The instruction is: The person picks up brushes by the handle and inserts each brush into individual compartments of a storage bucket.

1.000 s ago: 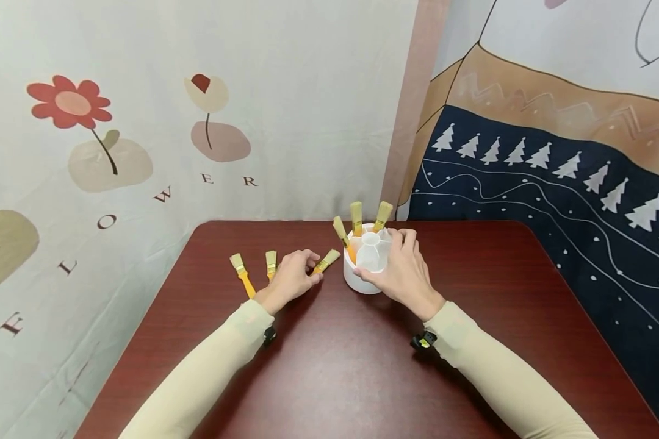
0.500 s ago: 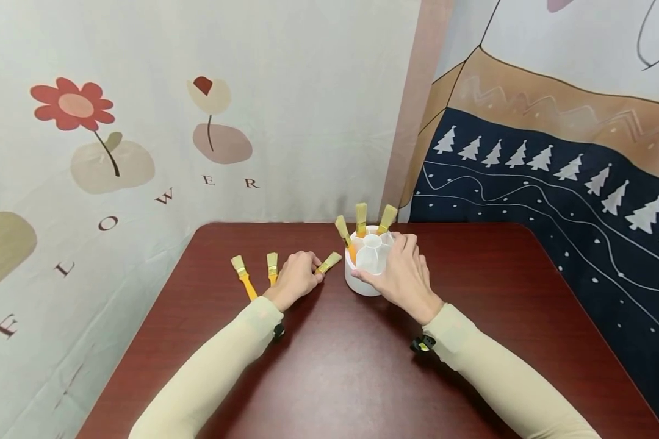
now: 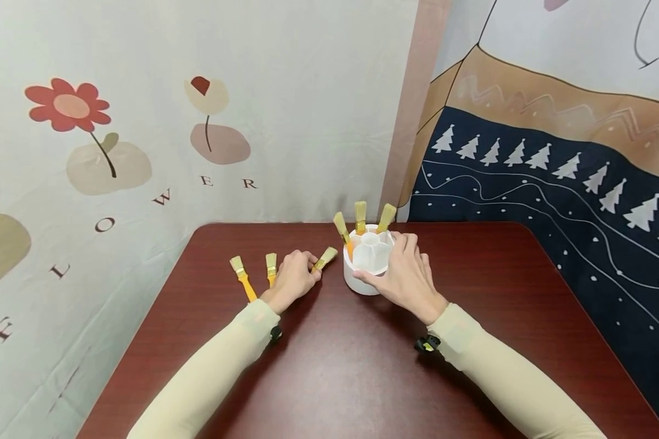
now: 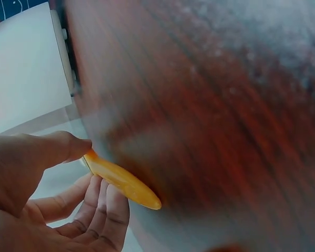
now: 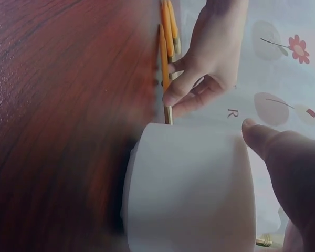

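Observation:
My left hand (image 3: pixel 292 275) pinches a flat paintbrush (image 3: pixel 326 258) between thumb and fingers, bristles pointing to the far right. Its orange handle (image 4: pixel 127 185) shows close over the table in the left wrist view. To the right stands a white round divided holder (image 3: pixel 361 284); my right hand (image 3: pixel 409 274) holds it from the right side, thumb at the near rim. Three brushes stand bristles up in its far and left compartments: a left one (image 3: pixel 341 228), a middle one (image 3: pixel 360 214) and a right one (image 3: pixel 387 217). The compartments nearest me hold no brush.
Two more paintbrushes lie left of my left hand: an outer one (image 3: pixel 244 279) and an inner one (image 3: pixel 271 267), its handle partly hidden by the hand. The reddish-brown table (image 3: pixel 329 372) ends at the back against a printed flower curtain (image 3: pixel 307 122).
The left thumb and fingers have come together on the paintbrush, which has shifted slightly. The right hand stays on the holder, and the three standing brushes remain in it.

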Demonstrator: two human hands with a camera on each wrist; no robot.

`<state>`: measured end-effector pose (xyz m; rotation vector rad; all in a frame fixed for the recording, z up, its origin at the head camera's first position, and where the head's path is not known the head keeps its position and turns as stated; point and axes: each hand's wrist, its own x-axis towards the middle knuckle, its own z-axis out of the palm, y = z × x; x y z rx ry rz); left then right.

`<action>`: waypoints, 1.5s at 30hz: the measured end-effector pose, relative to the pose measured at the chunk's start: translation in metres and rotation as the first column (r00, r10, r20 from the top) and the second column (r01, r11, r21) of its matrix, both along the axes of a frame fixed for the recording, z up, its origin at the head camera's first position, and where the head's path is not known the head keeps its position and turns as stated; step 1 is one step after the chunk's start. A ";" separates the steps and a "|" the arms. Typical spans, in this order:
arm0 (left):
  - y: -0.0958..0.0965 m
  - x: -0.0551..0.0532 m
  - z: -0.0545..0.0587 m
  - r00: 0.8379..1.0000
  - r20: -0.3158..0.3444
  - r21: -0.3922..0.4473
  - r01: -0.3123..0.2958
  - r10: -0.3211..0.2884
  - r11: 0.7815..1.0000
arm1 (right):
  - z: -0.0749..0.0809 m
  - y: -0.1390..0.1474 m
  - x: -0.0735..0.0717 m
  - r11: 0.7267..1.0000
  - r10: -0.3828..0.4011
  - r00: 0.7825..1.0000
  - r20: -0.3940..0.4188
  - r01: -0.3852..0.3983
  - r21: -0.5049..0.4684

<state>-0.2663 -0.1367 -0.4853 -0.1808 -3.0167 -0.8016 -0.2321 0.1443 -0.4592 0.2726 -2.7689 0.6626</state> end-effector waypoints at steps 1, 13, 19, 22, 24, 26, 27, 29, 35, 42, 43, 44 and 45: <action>0.000 0.000 0.000 1.000 -0.003 0.005 -0.002 0.002 1.000 | 0.001 0.001 0.000 1.000 0.005 1.000 -0.001 -0.005 0.000; -0.001 0.001 0.000 0.999 -0.040 0.076 -0.032 0.035 0.997 | 0.007 0.030 -0.018 0.962 0.187 0.966 0.179 -0.143 -0.232; -0.002 0.004 0.003 0.996 -0.076 0.122 -0.037 0.046 0.992 | 0.005 0.048 -0.033 0.925 0.300 0.929 0.215 -0.230 -0.302; -0.003 0.005 0.004 0.993 -0.097 0.153 -0.046 0.061 0.987 | 0.005 0.054 -0.041 0.908 0.352 0.906 0.234 -0.270 -0.322; -0.004 0.006 0.005 0.991 -0.110 0.174 -0.050 0.070 0.983 | 0.005 0.057 -0.044 0.896 0.380 0.891 0.248 -0.287 -0.340; -0.004 0.007 0.005 0.989 -0.123 0.189 -0.053 0.077 0.980 | 0.005 0.059 -0.047 0.884 0.402 0.878 0.260 -0.298 -0.360; -0.005 0.008 0.006 0.988 -0.130 0.200 -0.054 0.081 0.978 | 0.005 0.060 -0.049 0.879 0.410 0.873 0.265 -0.300 -0.370; -0.005 0.009 0.007 0.986 -0.143 0.223 -0.056 0.089 0.973 | 0.005 0.061 -0.051 0.872 0.419 0.866 0.274 -0.300 -0.385; -0.004 0.013 0.013 0.975 -0.192 0.302 -0.049 0.111 0.952 | 0.003 0.062 -0.054 0.873 0.425 0.857 0.291 -0.304 -0.381; -0.002 0.016 0.022 0.954 -0.263 0.361 -0.041 0.144 0.931 | 0.001 0.062 -0.055 0.885 0.413 0.865 0.285 -0.307 -0.350; -0.001 0.017 0.023 0.952 -0.269 0.368 -0.041 0.149 0.929 | 0.001 0.062 -0.056 0.884 0.414 0.866 0.281 -0.309 -0.352; -0.001 0.016 0.024 0.950 -0.273 0.375 -0.041 0.152 0.926 | 0.001 0.062 -0.056 0.882 0.414 0.867 0.278 -0.307 -0.356; 0.000 0.017 0.025 0.948 -0.277 0.382 -0.039 0.155 0.923 | 0.000 0.063 -0.056 0.881 0.414 0.868 0.276 -0.305 -0.362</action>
